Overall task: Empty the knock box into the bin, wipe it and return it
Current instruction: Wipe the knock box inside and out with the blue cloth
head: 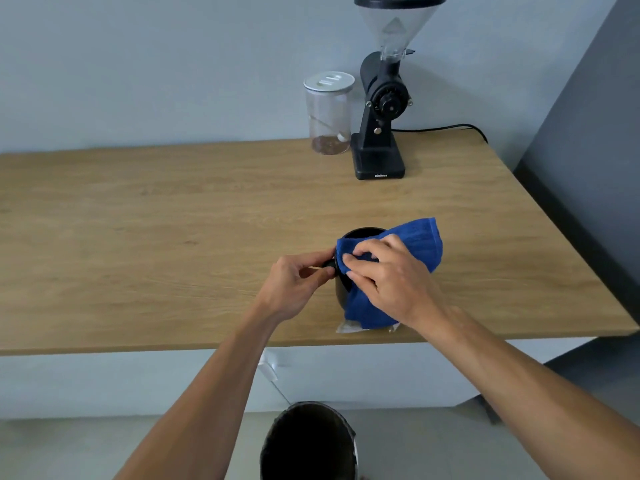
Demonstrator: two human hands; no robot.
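Note:
The black knock box (360, 234) stands on the wooden table (173, 237) near its front edge, mostly covered by a blue cloth (415, 242). My right hand (388, 275) presses the cloth over the box's rim and front side. At the box's left side my left hand (298, 280) pinches a black end piece, probably the knock bar's end. On the floor below the table edge stands the bin (308, 441), open, with a dark inside. The box's inside is hidden by the cloth.
At the back of the table stand a black coffee grinder (379, 133) with a clear hopper and a clear jar (329, 114) holding a few beans. The grinder's cable (446, 128) runs right. A grey wall panel (588, 133) borders the table's right side.

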